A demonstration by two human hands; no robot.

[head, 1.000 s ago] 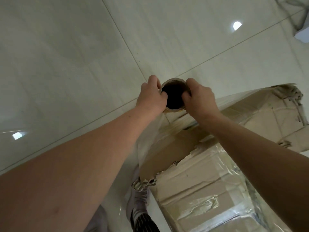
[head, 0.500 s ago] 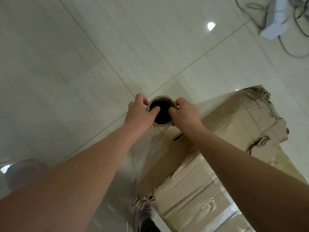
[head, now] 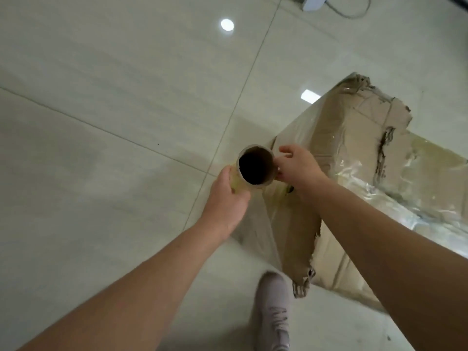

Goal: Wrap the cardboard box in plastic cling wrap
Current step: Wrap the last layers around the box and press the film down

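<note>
We stand on a pale, glossy tiled floor [head: 126, 97] with thin grout lines; ceiling lights reflect in it, a white device with a cable [head: 314, 1] lies at the far edge, and our pale shoe [head: 274, 307] shows below. The large, torn brown cardboard box [head: 354, 148] stands on the floor to our right, its faces already partly covered in creased film. We hold the brown cardboard-cored roll of plastic cling wrap [head: 255, 169] upright, long axis near vertical, open core end toward the camera, just beside the box's near corner. The left hand [head: 225, 201] is closed around the roll below the rim. The right hand [head: 298, 165] is loosely open, fingertips [head: 278, 164] at the rim. Both hands are about equally near the roll; the box lies to their right, so we judge the coming pass runs along that side.
</note>
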